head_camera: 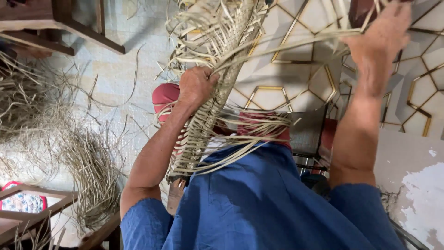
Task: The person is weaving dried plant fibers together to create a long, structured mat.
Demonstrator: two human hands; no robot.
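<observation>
A long, partly woven mat of pale cane strips [210, 97] stands upright over my lap, with loose strip ends fanning out at its top and sides. My left hand [196, 85] is closed around the woven band near its middle. My right hand [381, 34] is raised at the upper right, gripping loose pale strips [296, 39] that run from the weave across to it. Blue sleeves cover both my upper arms.
Heaps of loose dry strips [88, 162] lie on the tiled floor at left. Dark wooden furniture legs [69, 28] stand at the top left, a wooden frame [32, 203] at the bottom left. A wall with gold hexagon lines [296, 78] is behind the weave.
</observation>
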